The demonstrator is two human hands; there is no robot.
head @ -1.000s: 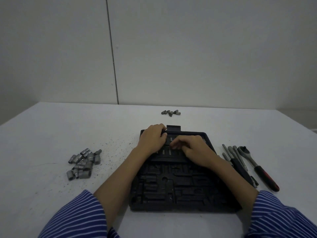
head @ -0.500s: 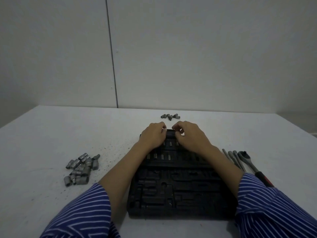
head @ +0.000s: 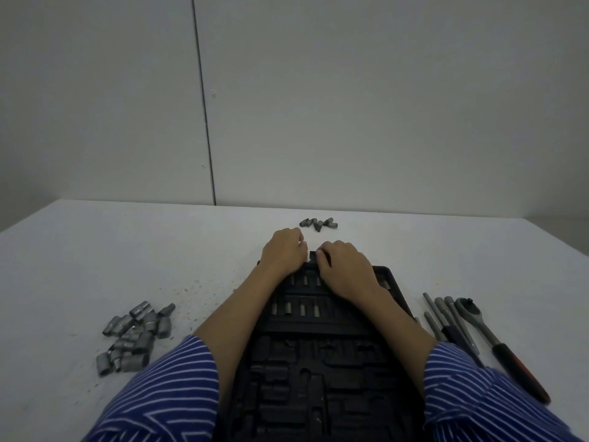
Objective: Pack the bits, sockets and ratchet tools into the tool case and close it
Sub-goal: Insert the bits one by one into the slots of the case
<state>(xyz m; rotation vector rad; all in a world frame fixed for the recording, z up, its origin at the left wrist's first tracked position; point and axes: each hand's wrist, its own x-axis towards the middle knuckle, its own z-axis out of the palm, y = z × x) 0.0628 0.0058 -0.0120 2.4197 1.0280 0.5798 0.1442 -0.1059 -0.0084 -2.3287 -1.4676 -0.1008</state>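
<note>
A: Fingers point(head: 322, 257) of right hand point(head: 345, 272) curl on the tool case point(head: 392, 282) tab mid-table; left hand point(head: 282, 252) curled, grip unclear.
B: Reaching for those bits point(head: 318, 223) could drag sleeves, nudging the case.

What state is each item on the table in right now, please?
Case: open, flat, a few bits seated in its top rows, most slots empty.
Bits: loose cluster beyond the case.
Sockets: loose pile left of the case.
Ratchet: lying unpacked right of the case.
Extension bars: lying beside the ratchet.
Left hand: fingers curled at the case's far edge.
Right hand: fingers curled at the same edge.
</note>
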